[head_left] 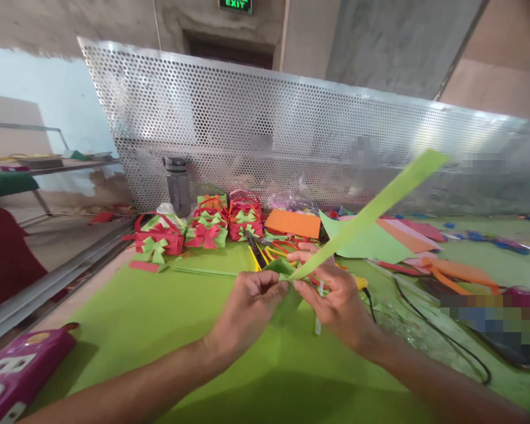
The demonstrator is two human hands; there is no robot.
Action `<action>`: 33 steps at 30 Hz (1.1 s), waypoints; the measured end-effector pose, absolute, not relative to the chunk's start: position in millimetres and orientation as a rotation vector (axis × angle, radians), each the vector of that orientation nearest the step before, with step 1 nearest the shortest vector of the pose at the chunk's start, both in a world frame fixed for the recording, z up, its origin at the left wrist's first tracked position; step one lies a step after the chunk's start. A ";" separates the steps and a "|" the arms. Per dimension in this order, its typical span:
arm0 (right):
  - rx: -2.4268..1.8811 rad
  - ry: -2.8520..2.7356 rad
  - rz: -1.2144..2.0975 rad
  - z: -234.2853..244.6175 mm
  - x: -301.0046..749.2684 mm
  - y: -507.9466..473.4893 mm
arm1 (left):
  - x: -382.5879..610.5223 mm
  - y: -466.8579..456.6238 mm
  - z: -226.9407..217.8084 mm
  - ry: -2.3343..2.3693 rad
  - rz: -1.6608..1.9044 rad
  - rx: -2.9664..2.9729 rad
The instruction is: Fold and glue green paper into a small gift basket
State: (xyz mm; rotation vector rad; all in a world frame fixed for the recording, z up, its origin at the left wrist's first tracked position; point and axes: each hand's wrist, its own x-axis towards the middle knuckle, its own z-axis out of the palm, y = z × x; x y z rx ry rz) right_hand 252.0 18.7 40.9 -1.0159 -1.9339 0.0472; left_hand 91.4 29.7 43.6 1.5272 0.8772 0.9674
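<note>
In the head view, my left hand is closed in a pinch on a folded green piece that looks like felt. My right hand faces it, thumb and fingers closed at the lower end of a long light green strip. That strip slants up and right, meeting the folded piece between my fingertips. How the two join is hidden by my fingers. A clear stick, perhaps glue, shows by my right thumb. Behind my right wrist is part of a yellow tool with a black cord.
Small red and green baskets with bows stand behind on the green tabletop. Nearby are black-and-yellow pliers or scissors, an orange sheet and a bottle. A purple power strip lies left; a cord crosses the right.
</note>
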 end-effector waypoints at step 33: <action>-0.902 -2.066 -0.924 24.1 248.5 16.4 | 98.9 25.0 43.6 0.629 1.176 0.986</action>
